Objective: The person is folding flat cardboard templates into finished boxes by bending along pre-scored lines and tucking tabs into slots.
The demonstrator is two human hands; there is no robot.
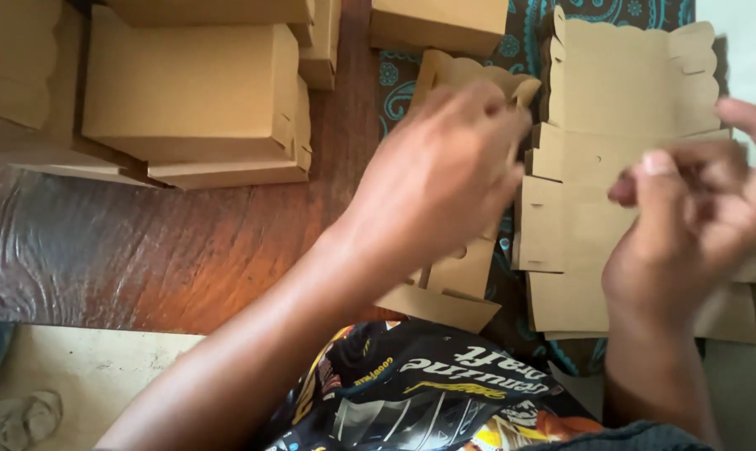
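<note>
The person sits at a dark wooden table [169, 250], folding flat brown cardboard into small boxes. The left hand [441, 171] is curled down over a half-formed box blank [453, 280] with a scalloped edge, fingers closed on its upper flap just left of centre, so the grip is narrow and holding card. The right hand [695, 217] hovers over a stack of flat blanks [595, 125] lying on a teal patterned cloth [524, 42]; its thumb and fingers are pinched near each other, but the blur there is such that I cannot tell whether they hold a flap or only brush the top sheet. Finished boxes [190, 88] stand piled at the far left, well apart from the hands. To my eye the step in hand is bending up a side wall and seating its tab. The next move would call for steadying the blank with one hand while the other presses the tab squarely into its slot, without creasing the thin card.
</note>
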